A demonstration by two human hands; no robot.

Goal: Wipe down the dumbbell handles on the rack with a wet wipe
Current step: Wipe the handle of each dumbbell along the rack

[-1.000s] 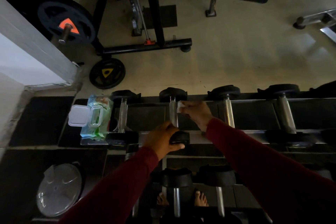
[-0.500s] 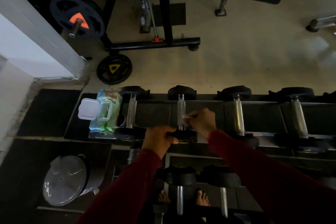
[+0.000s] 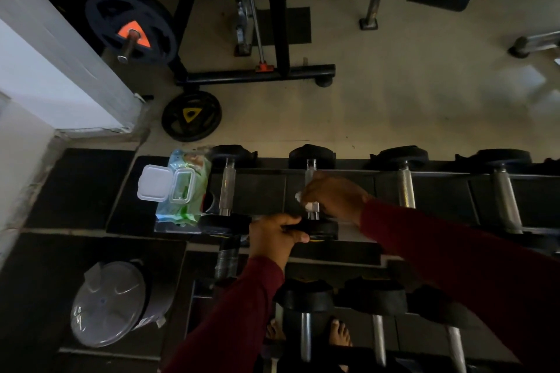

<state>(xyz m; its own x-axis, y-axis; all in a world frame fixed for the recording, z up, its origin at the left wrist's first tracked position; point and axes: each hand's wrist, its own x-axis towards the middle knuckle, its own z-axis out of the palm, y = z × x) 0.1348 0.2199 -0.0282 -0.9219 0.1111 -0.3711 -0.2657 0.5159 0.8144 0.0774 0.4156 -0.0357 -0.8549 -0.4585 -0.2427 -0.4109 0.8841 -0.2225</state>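
Head view: right hand (image 3: 331,198) gripping wipe (image 3: 306,202) round second handle (image 3: 311,188) from rack's left end; left hand (image 3: 274,236) clutching its near head. Likely early; right-side handles probably left.

Right hand (image 3: 333,195) wraps wet wipe (image 3: 306,202) round second dumbbell handle (image 3: 310,168) on rack (image 3: 357,247). Left hand (image 3: 274,236) grips that dumbbell's near head (image 3: 322,228). Open wipes pack (image 3: 185,191) at rack's left end.
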